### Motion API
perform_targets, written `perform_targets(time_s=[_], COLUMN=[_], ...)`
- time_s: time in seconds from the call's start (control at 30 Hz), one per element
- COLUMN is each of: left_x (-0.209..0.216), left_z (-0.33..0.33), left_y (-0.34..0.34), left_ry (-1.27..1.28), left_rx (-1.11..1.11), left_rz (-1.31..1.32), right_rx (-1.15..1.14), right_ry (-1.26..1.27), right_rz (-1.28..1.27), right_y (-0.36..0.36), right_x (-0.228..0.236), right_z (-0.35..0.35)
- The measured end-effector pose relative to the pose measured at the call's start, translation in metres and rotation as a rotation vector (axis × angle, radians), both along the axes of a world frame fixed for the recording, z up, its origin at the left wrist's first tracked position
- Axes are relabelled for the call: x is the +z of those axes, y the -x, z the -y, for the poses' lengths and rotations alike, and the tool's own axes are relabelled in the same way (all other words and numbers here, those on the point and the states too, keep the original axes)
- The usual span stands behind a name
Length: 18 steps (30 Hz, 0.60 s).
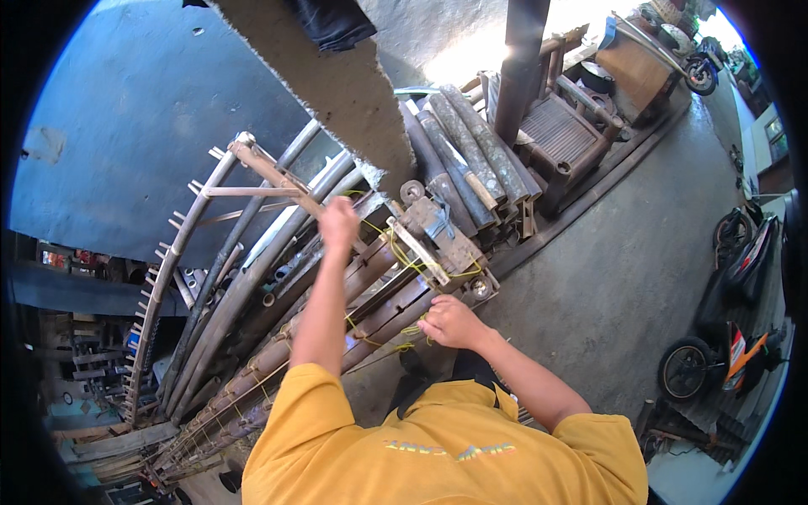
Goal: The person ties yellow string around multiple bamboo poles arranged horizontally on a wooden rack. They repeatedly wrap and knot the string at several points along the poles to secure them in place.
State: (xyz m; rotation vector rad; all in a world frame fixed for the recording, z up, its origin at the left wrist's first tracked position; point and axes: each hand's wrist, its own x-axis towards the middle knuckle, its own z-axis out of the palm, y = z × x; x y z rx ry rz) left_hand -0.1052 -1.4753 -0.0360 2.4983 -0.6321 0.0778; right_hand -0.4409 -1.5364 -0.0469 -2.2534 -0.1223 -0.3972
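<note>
My left hand [338, 221] is closed in a fist beside a brown bamboo pole, with a yellow cord [370, 227] coming out of it. The cord runs down over a small wooden block frame with round ends [442, 240] and a pale wooden stick [418, 251] lying across it. My right hand [453, 322] is closed too, just below that frame, with loops of the same cord at its fingers. Between and below my hands lie long bamboo poles [370, 324], tied at intervals with yellow cord. Whatever is inside each fist is mostly hidden.
A bamboo ladder-like frame with pegs [177, 244] leans at the left by a blue wall [168, 109]. Cut bamboo poles [463, 156] are stacked beyond the block. A rough concrete pillar [337, 93] hangs close above. A bamboo chair [564, 135] and motorcycles [686, 369] stand to the right.
</note>
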Motion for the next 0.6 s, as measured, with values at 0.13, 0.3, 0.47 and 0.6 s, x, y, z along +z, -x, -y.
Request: perform_targets(time_s=[0.13,0.3,0.47,0.6], left_x=[0.079,0.167,0.203,0.180], left_z=[-0.134,-0.382,-0.520,-0.595], left_y=[-0.115,-0.210,-0.118,-0.023], left_ry=[0.594,1.003,0.560,0.575], left_rx=[0.125,0.499,0.363,0.329], left_rz=[-0.109,-0.286,-0.410,-0.428], right_rx=[-0.108,-0.198,-0.522,-0.579], right_ry=[0.110,0.223,0.544,0.438], right_rz=[0.053,0.019,-0.197,-0.297], right_y=[0.002,-0.005,-0.014,-0.016], right_x=[-0.005,0.004,0.035,0.039], right_z=[-0.015,-0.041,-0.104,-0.186])
